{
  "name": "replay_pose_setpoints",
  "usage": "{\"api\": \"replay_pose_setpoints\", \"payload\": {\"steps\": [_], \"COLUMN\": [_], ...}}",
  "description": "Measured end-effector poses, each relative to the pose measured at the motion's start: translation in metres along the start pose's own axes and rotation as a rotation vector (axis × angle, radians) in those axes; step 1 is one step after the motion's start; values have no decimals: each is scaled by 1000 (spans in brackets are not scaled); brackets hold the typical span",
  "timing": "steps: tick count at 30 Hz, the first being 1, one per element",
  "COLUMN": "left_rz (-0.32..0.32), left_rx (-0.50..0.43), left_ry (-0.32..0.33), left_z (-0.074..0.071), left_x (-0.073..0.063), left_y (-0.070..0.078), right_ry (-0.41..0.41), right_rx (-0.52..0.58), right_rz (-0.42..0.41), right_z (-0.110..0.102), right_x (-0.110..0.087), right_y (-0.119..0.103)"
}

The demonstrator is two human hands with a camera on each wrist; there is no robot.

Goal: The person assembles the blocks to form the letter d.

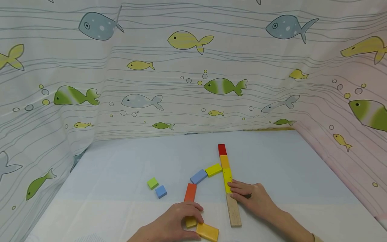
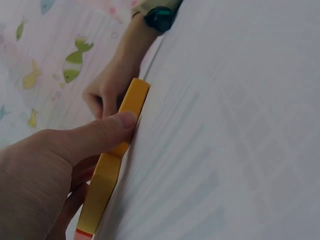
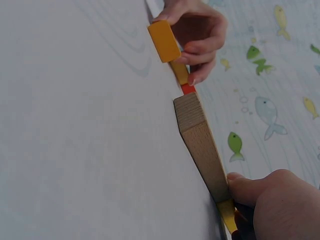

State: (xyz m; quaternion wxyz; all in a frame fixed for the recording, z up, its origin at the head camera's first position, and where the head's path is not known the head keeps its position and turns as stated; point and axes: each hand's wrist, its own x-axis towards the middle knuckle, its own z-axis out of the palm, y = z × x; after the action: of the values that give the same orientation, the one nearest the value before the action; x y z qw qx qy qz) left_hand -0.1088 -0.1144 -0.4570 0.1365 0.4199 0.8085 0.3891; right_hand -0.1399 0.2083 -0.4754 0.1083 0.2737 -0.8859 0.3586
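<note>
In the head view my left hand (image 1: 178,218) pinches an orange block (image 1: 207,232) at its left end, thumb below and fingertips above. The thumb shows on that block's side in the left wrist view. Beneath the hand lies a darker yellow block (image 1: 191,222), partly hidden, with a red-orange block (image 1: 190,192) beyond it. My right hand (image 1: 257,198) rests its fingertips on the right side of a long yellow block (image 1: 227,180), with the thumb beside the far end of a plain wooden block (image 1: 233,210). These two blocks stand end to end.
Ahead of the long yellow block, an orange block (image 1: 225,161) and a dark red block (image 1: 222,149) continue the row. A yellow block (image 1: 213,170) and a blue block (image 1: 199,176) angle off leftward. Green (image 1: 153,183) and blue (image 1: 161,191) cubes lie apart. Fish-patterned cloth (image 1: 181,74) surrounds the table.
</note>
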Motion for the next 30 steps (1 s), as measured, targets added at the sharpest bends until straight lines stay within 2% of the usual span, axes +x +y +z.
{"api": "replay_pose_setpoints", "payload": {"steps": [21, 25, 30], "left_rz": [-22, -11, 34], "left_rx": [-73, -10, 53], "left_ry": [17, 68, 182], "left_z": [-1, -7, -25], "left_x": [0, 0, -6], "left_y": [0, 0, -7], "right_ry": [-8, -3, 6], "right_rx": [1, 5, 9], "right_rz": [15, 13, 3], "right_z": [1, 1, 2], "right_x": [-1, -1, -1], "right_y": [3, 2, 2]}}
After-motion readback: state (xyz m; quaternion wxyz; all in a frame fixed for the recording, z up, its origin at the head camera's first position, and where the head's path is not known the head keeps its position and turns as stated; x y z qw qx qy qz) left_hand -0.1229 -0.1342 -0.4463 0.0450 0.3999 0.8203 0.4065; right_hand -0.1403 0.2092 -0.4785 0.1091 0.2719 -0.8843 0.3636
